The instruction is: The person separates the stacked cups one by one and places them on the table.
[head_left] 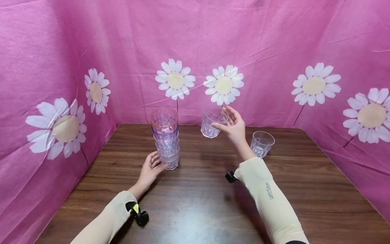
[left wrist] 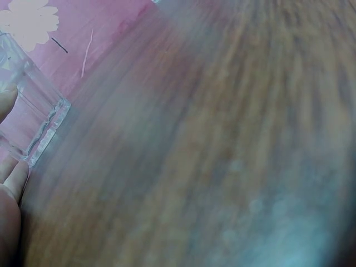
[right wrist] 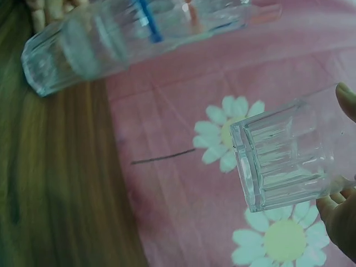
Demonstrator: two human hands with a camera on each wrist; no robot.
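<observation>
Low down, the left hand (head_left: 150, 170) grips a tall stack of transparent faceted tumblers (head_left: 167, 150), its top rims orange and blue, while the right hand (head_left: 234, 128) pinches a colourless faceted tumbler (head_left: 210, 126) above the dark brown wooden table (head_left: 195, 189), right of the stack. Bracing the stack low and holding the raised tumbler level would probably serve best. Pink daisy-print cloth (head_left: 195, 40) closes off the far edge; the middle offers more room, though a second clear tumbler (head_left: 262, 142) stands beside the right forearm (head_left: 272, 200).
</observation>
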